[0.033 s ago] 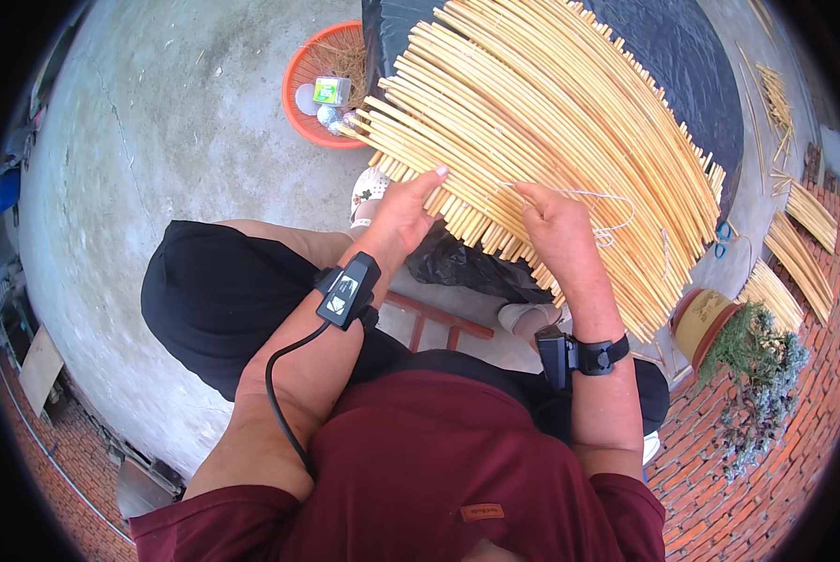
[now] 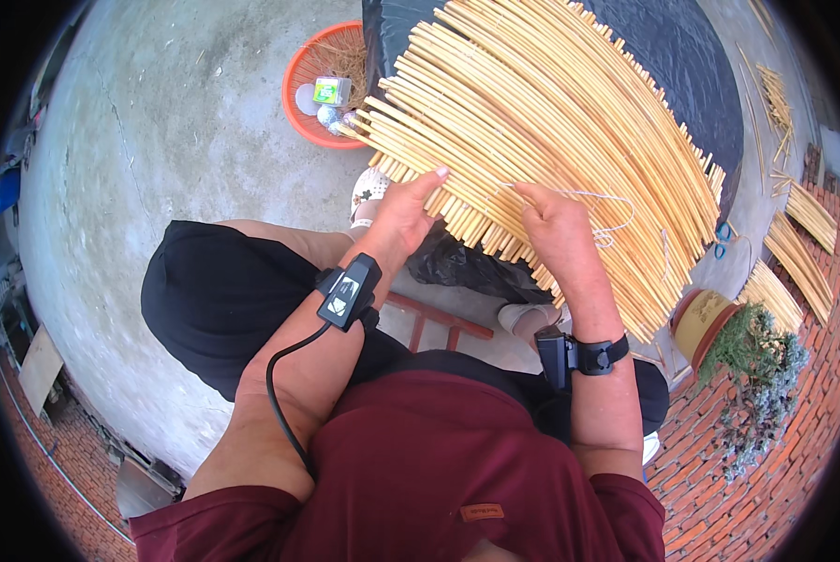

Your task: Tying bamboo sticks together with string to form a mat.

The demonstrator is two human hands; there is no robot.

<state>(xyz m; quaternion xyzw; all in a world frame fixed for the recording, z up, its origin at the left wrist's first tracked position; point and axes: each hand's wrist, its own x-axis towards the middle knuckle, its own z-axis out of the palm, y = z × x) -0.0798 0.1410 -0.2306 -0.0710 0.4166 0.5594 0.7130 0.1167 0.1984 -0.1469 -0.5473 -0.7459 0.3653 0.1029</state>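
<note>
Two bare hands, both at the near edge of one broad mat of straight, pale yellow reed-like sticks [image 2: 551,122] laid side by side. Mat position: centre to far right, its near-left edge before the person, on a glossy black plastic sheet [image 2: 706,70].

Left hand [image 2: 406,214]: narrow grip on the mat's near-left edge, thumb on top of the sticks, the other fingers mostly hidden. Right hand [image 2: 559,229]: closed up, fingers curled, over the near part of the mat; a thin white string [image 2: 617,199] runs at its fingertips and loops over the sticks to its right. Exact hold on the string cannot be told.

One black box-shaped device with cable [image 2: 349,292], on the left forearm. One black strapped device [image 2: 559,358], on the right wrist.

One round orange plastic basket [image 2: 294,89], far left of the mat, containing a small green-and-white box [image 2: 331,91], pale rounded items and brown fibres. One pair of blue-handled scissors [image 2: 722,239], just right of the mat. One cream-and-brown pot [image 2: 696,328] with grey-green plant [image 2: 762,384], near right. Several loose bundles of pale sticks [image 2: 801,265], right. Part of one reddish-brown frame [image 2: 439,316], near, between the legs.
</note>
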